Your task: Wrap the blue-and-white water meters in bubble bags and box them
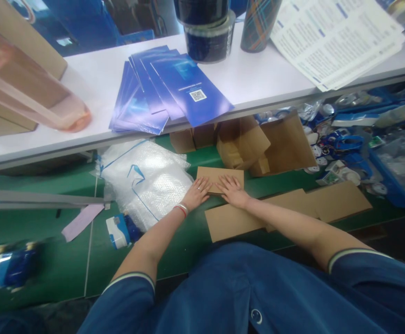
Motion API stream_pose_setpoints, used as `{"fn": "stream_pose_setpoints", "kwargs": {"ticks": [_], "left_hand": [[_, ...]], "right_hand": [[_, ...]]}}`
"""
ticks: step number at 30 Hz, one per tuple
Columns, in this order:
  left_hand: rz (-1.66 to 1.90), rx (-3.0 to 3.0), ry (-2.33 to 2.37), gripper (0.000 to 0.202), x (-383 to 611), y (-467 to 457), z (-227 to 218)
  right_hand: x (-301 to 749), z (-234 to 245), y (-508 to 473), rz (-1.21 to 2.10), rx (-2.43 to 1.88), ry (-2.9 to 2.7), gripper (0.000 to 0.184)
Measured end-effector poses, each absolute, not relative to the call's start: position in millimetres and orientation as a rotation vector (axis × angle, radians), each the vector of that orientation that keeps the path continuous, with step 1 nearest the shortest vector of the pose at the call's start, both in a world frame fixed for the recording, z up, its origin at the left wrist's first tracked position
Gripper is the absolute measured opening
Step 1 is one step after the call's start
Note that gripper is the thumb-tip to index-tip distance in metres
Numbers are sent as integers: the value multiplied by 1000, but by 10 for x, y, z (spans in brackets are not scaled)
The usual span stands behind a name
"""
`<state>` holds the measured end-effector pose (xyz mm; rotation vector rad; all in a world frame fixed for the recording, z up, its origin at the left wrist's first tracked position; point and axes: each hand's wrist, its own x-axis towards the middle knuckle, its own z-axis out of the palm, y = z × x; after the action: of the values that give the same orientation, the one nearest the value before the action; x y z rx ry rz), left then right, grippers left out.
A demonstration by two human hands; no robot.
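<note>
A small brown cardboard box lies on the green work surface in front of me. My left hand rests with fingers stretched out on its left part. On its right part lies my right hand, fingers spread flat. Both sets of fingertips touch the cardboard. Just left of my left hand is a stack of clear bubble-wrap bags with blue stripes. Flat pieces of cardboard lie beneath and beside my right forearm.
A white shelf crosses above, bearing blue leaflets, tape rolls, printed sheets and a pinkish clear bottle. Open cardboard boxes stand behind. At left lie blue-and-white parts; small parts and a blue bin sit right.
</note>
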<state>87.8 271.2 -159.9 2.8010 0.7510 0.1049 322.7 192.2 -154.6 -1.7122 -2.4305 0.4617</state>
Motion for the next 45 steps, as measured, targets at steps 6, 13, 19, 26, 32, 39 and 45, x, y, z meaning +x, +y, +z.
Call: {"fn": "stream_pose_setpoints", "kwargs": {"ticks": [6, 13, 19, 26, 32, 39, 45], "left_hand": [[154, 2787, 814, 57, 870, 2657, -1571], [0, 2858, 713, 104, 1294, 3061, -1421], [-468, 2913, 626, 124, 1640, 3225, -1366], [-497, 3029, 725, 119, 1525, 2852, -1225], [-375, 3040, 876, 107, 1430, 2682, -661], [-120, 3086, 814, 98, 1336, 2060, 393], [-117, 2977, 821, 98, 1567, 1226, 124]], "right_hand": [[3179, -1520, 1942, 467, -1735, -2369, 65], [2957, -1142, 856, 759, -1556, -1907, 36], [2994, -1159, 162, 1109, -1649, -1546, 30], [2589, -1068, 220, 1122, -1580, -890, 28], [2331, -1063, -58, 1182, -1451, -813, 28], [2711, -1007, -432, 895, -1529, -560, 31], [3259, -930, -682, 568, -1611, -417, 31]]}}
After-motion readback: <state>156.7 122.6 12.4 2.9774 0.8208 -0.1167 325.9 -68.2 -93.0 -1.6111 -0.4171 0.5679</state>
